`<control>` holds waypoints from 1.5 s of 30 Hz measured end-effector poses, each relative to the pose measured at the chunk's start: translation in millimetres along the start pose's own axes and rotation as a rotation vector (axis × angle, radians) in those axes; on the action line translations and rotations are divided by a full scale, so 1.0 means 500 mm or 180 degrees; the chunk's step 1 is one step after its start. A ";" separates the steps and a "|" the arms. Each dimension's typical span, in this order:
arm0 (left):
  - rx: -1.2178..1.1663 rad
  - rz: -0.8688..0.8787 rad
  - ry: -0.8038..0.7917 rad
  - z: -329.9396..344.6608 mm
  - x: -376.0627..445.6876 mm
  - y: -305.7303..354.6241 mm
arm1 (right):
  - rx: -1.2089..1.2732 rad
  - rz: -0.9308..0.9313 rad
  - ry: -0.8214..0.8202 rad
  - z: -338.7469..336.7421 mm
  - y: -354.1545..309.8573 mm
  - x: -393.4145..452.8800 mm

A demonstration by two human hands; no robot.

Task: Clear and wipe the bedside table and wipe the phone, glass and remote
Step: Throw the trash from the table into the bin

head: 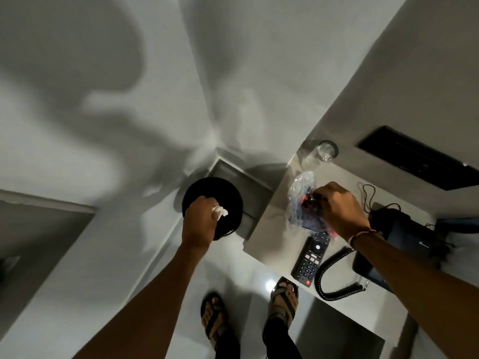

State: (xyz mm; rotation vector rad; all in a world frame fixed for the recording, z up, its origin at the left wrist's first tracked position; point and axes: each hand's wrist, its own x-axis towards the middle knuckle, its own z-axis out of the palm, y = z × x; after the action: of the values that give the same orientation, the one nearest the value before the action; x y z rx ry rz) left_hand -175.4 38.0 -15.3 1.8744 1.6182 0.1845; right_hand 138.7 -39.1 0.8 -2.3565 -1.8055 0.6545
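The right hand [339, 211] has its fingers curled into a crumpled clear plastic wrapper [303, 200] with red and blue print, gripping it where it lies on the bedside table [269, 229]. A thin red and white cord circles that wrist. The left hand [199, 221] is closed around a small wad of white tissue [220, 211], which pokes out between the fingers; this hand hangs over a round black bin [228, 193] standing on the floor to the left of the table, in the corner of the walls.

On the table, the glass [317, 154] sits at the far edge, beyond the wrapper and apart from it. The remote [311, 257] lies near the front edge, just on the near side of the wrapper, with its far end partly under the plastic. To its right is the dark phone [404, 237], mostly behind the right forearm; its coiled cord [331, 273] loops over the near part of the tabletop beside the remote. A thin black cable [368, 195] trails across the table on the far side of the phone.

A dark rectangular panel [420, 159] is set in the wall to the far right. Below, the person's two feet in sandals [283, 296] stand on the shiny floor, close to the table's near corner.
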 end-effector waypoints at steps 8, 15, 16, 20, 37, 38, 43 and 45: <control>0.0111 -0.0175 -0.0125 0.050 0.053 -0.104 | -0.0191 -0.0008 -0.0143 0.071 -0.011 -0.012; 0.0215 -0.0090 -0.0037 0.053 0.014 -0.181 | -0.0237 -0.0033 -0.0169 0.096 -0.052 -0.008; 0.0271 -0.0062 0.0028 0.047 0.004 -0.189 | -0.0229 -0.0093 -0.0187 0.098 -0.065 -0.004; 0.0619 0.0127 0.0379 0.023 -0.036 -0.216 | -0.0065 -0.0335 -0.0221 0.118 -0.141 0.019; 0.1680 0.0679 0.0933 -0.025 -0.098 -0.319 | 0.0300 -0.0180 -0.0776 0.313 -0.375 0.103; 0.1684 0.0686 0.0934 -0.025 -0.099 -0.320 | 0.0212 -0.0230 -0.0781 0.314 -0.371 0.102; 0.1710 0.0707 0.0908 -0.021 -0.096 -0.315 | -0.0403 -0.0411 -0.0750 0.306 -0.327 0.091; 0.1706 0.0749 0.0904 -0.019 -0.088 -0.305 | -0.0627 -0.0443 -0.0682 0.296 -0.311 0.090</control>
State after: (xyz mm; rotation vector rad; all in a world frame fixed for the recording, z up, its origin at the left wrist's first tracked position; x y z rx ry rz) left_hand -317.8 5.3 -78.2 2.5480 1.7493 0.1281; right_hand -49.6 22.2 -93.2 -2.3260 -2.1961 0.7691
